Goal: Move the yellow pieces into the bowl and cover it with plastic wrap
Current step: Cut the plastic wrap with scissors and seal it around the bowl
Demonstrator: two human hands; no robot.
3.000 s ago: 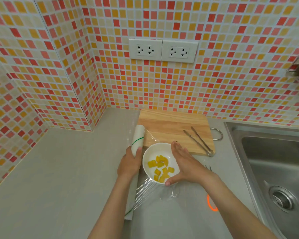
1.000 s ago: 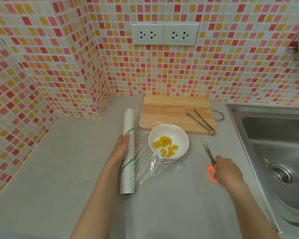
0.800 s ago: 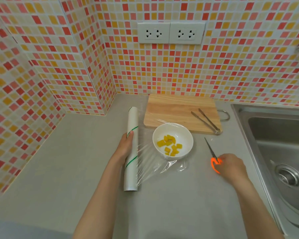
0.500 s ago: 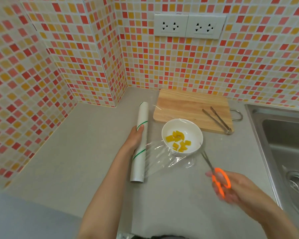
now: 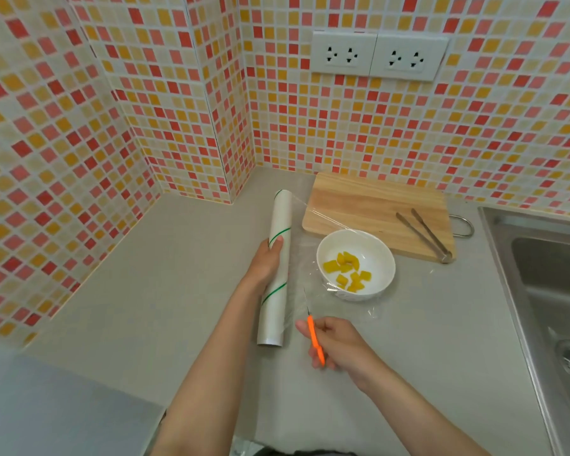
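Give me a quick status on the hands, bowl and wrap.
Left hand holds wrap roll. Right hand grips scissors at film, uncut. Yellow pieces in bowl. Nothing blocking.

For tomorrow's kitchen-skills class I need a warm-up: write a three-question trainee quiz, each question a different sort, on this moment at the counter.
1. True or false: the yellow pieces lie in the white bowl.
2. The right hand holds: A) tongs B) orange-handled scissors C) a knife.
3. Fill in: the left hand holds the ___ steady.

Key
1. True.
2. B: the scissors point at the plastic film between roll and bowl; the tongs lie on the cutting board.
3. Plastic wrap roll.
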